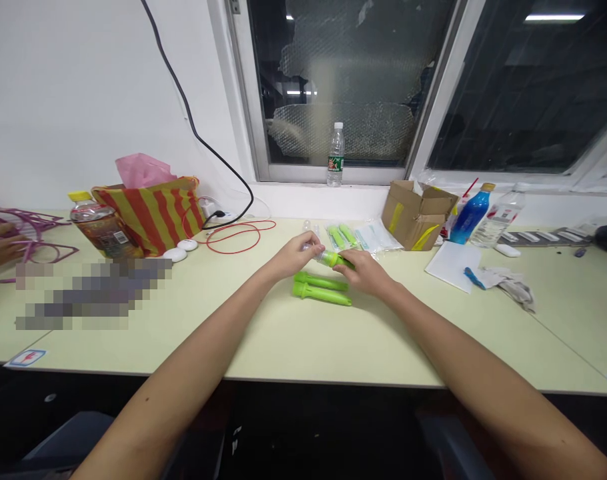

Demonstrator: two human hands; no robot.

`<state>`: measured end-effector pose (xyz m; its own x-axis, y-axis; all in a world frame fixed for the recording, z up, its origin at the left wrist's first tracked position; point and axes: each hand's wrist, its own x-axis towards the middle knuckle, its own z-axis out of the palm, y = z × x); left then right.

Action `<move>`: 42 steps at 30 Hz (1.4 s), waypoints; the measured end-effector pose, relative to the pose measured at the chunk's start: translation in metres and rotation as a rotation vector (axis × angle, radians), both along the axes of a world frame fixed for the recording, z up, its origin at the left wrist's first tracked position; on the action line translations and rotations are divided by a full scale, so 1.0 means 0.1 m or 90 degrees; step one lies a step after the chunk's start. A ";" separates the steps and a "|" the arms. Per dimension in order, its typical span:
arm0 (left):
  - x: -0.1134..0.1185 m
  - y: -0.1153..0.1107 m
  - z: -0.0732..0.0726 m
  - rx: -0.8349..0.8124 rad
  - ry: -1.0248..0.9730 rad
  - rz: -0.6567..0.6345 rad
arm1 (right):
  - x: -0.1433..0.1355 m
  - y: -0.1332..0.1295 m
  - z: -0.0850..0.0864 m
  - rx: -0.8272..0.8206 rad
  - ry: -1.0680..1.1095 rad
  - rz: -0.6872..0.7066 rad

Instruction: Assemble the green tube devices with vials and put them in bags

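My right hand point(366, 270) is closed around a bright green plastic tube point(337, 259), tilted a little above the table. At the tube's left end, my left hand point(298, 255) pinches a clear plastic cap point(324, 256) that meets the green part. Just below my hands lie two more green tubes, the upper one point(319, 282) beside the lower one point(322, 294), both with a wider collar at the left end. Behind my hands, green pieces in clear bags point(342, 235) rest on the table, near a small clear piece point(307, 226).
A cardboard box point(414, 212), a blue bottle point(471, 217) and a glove point(508, 283) are to the right. On the left stand a striped bag point(158, 217) and a drink bottle point(103, 227), by a red cable point(233, 239). Another person's hand point(1, 247) shows far left.
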<state>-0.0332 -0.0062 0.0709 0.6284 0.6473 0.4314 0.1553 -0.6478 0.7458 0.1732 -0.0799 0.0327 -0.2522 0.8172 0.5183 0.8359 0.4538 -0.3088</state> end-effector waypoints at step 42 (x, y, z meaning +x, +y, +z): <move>0.08 -0.05 -0.14 0.110 -0.046 0.236 | -0.03 -0.04 0.09 0.044 -0.039 0.014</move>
<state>-0.0251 -0.0112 0.0568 0.3301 0.7382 0.5883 0.3533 -0.6746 0.6482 0.1701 -0.0840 0.0417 -0.3035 0.7738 0.5560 0.8418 0.4911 -0.2240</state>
